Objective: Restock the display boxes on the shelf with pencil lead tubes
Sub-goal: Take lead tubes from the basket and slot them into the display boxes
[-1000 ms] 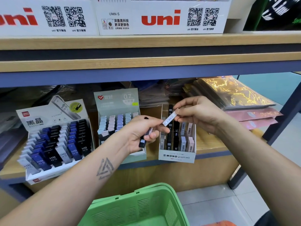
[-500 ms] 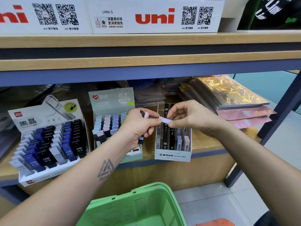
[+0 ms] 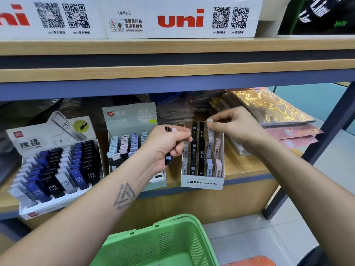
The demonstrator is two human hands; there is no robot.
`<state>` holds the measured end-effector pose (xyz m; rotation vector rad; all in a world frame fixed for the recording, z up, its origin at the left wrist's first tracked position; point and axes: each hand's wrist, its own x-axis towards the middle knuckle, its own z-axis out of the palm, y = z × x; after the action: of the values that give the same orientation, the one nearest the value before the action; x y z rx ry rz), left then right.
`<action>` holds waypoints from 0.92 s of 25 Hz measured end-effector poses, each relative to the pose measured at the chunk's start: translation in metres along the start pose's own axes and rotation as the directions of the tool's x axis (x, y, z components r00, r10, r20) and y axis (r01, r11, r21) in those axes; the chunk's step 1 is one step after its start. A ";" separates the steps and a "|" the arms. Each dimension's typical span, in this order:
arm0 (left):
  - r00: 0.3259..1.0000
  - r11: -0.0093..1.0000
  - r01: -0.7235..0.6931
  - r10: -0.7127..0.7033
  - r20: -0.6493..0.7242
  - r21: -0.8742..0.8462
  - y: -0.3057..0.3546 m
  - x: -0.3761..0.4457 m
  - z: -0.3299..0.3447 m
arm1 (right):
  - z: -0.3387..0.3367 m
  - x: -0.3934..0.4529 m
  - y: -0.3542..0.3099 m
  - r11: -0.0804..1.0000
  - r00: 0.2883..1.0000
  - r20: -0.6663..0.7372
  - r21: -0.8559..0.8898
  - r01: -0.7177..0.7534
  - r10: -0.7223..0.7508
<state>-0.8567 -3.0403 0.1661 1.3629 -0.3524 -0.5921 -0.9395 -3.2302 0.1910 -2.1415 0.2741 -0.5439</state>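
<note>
The white MONO display box [image 3: 202, 182] stands at the lower shelf's front edge, with black, grey and pink lead tubes in its slots. My right hand [image 3: 235, 127] pinches a pale grey lead tube [image 3: 210, 132] upright over the box's back right slots. My left hand [image 3: 166, 145] sits just left of the box, closed on a few lead tubes [image 3: 168, 159]: a black end sticks out below the fist, and black and pink tips show above it.
A green 0.7 lead box [image 3: 128, 117] and a larger HB 0.5 lead box [image 3: 40, 143] stand to the left. Plastic-wrapped folders [image 3: 269, 108] lie stacked at the right. White uni boxes [image 3: 180, 20] fill the upper shelf. A green basket [image 3: 159, 244] sits below my arms.
My right hand took the pale tube from between both hands, turned it upright and carried it right, over the MONO box's back slots. My left hand stayed put with its tubes.
</note>
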 end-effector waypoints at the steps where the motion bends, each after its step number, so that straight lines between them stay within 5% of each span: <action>1: 1.000 1.000 0.023 -0.023 -0.004 -0.021 -0.001 0.000 0.000 | -0.002 0.001 0.003 1.000 1.000 -0.020 -0.008 -0.017 0.017; 4: 0.998 0.997 0.056 -0.056 -0.011 -0.051 -0.002 0.001 -0.003 | -0.007 0.003 0.013 0.996 0.998 -0.052 -0.082 -0.040 0.036; 12: 0.996 0.995 0.094 -0.094 0.002 -0.030 -0.001 0.001 -0.006 | -0.006 0.003 0.014 0.995 0.996 -0.013 0.051 -0.089 0.090; 19: 0.965 0.892 0.247 -0.261 0.015 -0.378 0.017 0.003 -0.016 | 0.006 0.008 0.003 0.977 0.999 0.037 0.214 -0.021 0.013; 23: 0.964 0.841 0.254 -0.258 0.059 -0.477 0.019 0.002 -0.017 | 0.020 0.023 0.006 0.994 0.980 -0.170 -0.037 0.099 -0.104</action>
<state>-0.8420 -3.0262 0.1809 0.9293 -0.0034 -0.8354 -0.9098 -3.2285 0.1825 -2.1477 0.2699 -0.7911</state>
